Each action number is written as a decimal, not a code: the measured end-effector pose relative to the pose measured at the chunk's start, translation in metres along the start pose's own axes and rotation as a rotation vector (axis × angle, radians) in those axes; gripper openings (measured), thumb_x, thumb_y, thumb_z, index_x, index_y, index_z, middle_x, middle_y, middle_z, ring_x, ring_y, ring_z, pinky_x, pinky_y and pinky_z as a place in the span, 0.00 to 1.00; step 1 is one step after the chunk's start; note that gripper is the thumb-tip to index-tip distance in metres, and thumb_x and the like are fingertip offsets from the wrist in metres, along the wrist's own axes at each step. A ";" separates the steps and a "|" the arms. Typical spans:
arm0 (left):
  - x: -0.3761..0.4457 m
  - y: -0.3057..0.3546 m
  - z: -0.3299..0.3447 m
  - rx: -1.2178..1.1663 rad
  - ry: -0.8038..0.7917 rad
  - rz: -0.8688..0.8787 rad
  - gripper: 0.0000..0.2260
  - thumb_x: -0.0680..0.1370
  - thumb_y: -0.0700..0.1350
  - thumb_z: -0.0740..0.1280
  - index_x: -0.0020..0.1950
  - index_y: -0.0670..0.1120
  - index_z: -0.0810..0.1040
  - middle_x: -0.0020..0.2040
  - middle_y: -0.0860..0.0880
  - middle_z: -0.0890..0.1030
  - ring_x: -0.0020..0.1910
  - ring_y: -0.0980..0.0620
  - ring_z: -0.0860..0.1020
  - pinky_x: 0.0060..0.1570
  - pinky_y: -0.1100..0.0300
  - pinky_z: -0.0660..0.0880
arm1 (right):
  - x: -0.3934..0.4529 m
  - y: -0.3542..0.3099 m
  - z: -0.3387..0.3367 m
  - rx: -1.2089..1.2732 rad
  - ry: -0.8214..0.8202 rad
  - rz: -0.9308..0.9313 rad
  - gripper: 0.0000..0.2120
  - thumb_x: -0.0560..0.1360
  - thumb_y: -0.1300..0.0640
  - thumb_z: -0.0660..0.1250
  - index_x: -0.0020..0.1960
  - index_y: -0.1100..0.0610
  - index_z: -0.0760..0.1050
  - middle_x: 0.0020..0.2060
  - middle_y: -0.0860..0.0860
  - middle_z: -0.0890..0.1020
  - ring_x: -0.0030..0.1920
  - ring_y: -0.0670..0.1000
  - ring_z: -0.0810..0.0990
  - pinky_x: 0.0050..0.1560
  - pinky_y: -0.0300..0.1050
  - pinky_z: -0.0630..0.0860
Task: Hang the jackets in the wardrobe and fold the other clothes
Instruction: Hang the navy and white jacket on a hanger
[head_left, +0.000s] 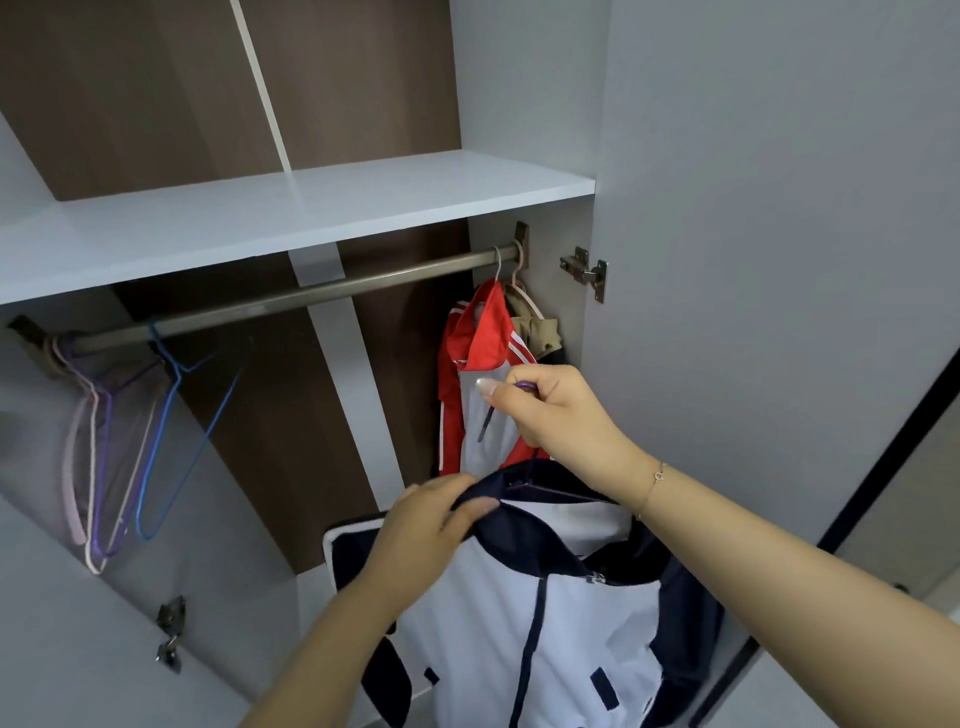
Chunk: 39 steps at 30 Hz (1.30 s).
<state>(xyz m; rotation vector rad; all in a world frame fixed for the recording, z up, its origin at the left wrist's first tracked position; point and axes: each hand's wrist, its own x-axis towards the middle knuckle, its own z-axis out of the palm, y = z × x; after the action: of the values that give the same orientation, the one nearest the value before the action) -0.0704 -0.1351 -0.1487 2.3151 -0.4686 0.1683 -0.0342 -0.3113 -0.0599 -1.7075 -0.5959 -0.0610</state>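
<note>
A white and navy jacket (571, 623) hangs below my hands in front of the open wardrobe, on a purple hanger. My right hand (550, 410) is closed around the purple hanger's hook (524, 386) and holds it up below the metal rail (311, 296). My left hand (431, 519) pinches the jacket's navy collar. At the rail's right end a red and white jacket (467, 364) hangs on a hanger, with a tan garment (540, 332) behind it.
Several bare wire hangers (119, 441), pink, purple and blue, hang at the rail's left end. A white shelf (291, 213) runs above the rail. The open door (779, 260) stands to the right, its hinge (587, 270) beside the rail end.
</note>
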 end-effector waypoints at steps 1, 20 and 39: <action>0.005 -0.005 -0.004 -0.031 0.046 0.004 0.12 0.79 0.58 0.60 0.40 0.53 0.74 0.34 0.57 0.76 0.35 0.56 0.75 0.41 0.53 0.70 | 0.004 -0.003 -0.005 -0.016 -0.037 0.006 0.18 0.81 0.53 0.62 0.35 0.60 0.69 0.25 0.49 0.67 0.26 0.46 0.66 0.33 0.34 0.67; 0.043 -0.061 -0.084 -0.594 0.218 -0.260 0.16 0.81 0.46 0.64 0.47 0.31 0.76 0.41 0.40 0.78 0.42 0.47 0.76 0.48 0.53 0.69 | -0.001 0.062 0.021 -0.770 -0.115 -0.003 0.16 0.80 0.39 0.55 0.43 0.50 0.69 0.32 0.46 0.76 0.33 0.46 0.73 0.36 0.44 0.70; 0.133 -0.135 -0.060 -0.745 0.219 -0.453 0.11 0.82 0.43 0.61 0.63 0.53 0.76 0.63 0.55 0.76 0.63 0.59 0.73 0.66 0.59 0.68 | 0.146 0.166 0.026 -0.193 0.489 0.375 0.21 0.81 0.52 0.62 0.35 0.65 0.71 0.28 0.49 0.72 0.32 0.49 0.69 0.37 0.46 0.67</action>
<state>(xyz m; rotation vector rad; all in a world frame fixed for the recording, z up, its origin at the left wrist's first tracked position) 0.1052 -0.0430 -0.1605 1.5884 0.1100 0.0146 0.1541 -0.2525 -0.1640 -1.8759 0.0984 -0.2668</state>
